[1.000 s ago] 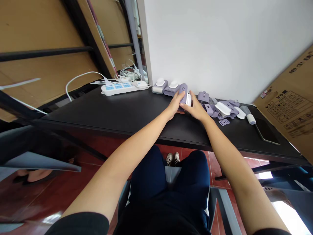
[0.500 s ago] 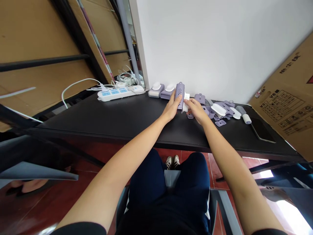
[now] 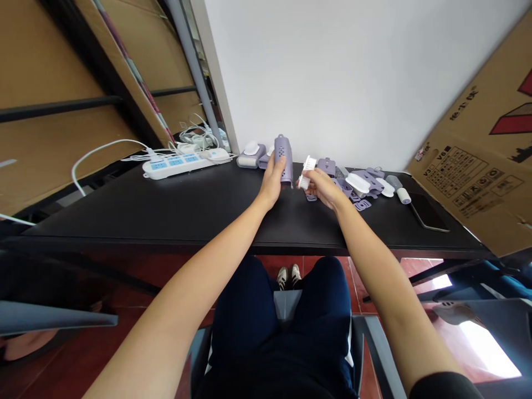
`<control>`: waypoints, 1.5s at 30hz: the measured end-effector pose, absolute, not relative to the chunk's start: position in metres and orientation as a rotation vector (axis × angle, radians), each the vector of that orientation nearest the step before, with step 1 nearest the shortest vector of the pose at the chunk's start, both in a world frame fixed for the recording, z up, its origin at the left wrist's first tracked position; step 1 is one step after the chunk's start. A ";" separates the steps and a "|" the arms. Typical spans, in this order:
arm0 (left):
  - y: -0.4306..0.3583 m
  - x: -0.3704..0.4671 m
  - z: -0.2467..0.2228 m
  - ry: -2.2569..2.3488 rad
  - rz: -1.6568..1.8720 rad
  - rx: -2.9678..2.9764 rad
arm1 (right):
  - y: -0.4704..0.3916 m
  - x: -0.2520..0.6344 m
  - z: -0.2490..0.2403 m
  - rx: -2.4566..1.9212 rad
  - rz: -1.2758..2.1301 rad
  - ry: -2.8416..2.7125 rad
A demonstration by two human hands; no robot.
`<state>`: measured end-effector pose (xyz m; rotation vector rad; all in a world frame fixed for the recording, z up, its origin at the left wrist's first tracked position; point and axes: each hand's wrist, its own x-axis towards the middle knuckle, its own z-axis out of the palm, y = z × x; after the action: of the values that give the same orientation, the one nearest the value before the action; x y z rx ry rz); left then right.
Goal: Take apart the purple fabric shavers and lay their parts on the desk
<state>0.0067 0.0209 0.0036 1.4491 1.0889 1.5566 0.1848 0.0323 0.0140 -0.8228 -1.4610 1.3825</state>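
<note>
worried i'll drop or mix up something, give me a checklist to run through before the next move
1. Perforated purple piece secured: ok, gripped by the left hand.
2. White ribbed piece secured: ok, gripped by the right hand.
3. Those two apart: ok, a gap shows between them.
4. Nothing loose near the right hand: not ok, a flat purple piece shows just below it.
5. Inside of the perforated purple piece: cannot tell, hidden.
6. Phone away from hands: ok, toward the desk's right end.
</note>
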 end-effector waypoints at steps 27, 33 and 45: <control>0.020 0.005 0.001 1.782 1.169 1.662 | 0.039 0.238 0.021 -1.965 -0.006 -1.464; 0.017 0.008 0.000 1.678 1.077 1.774 | 0.035 0.217 0.012 -1.651 -0.184 -1.605; 0.009 0.013 0.002 1.450 0.840 2.155 | 0.035 0.189 0.002 -1.314 -0.021 -2.105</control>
<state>0.0126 0.0086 0.0022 2.1549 1.4500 0.8396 0.1893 0.0350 0.0015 -1.3145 -2.1045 -0.0212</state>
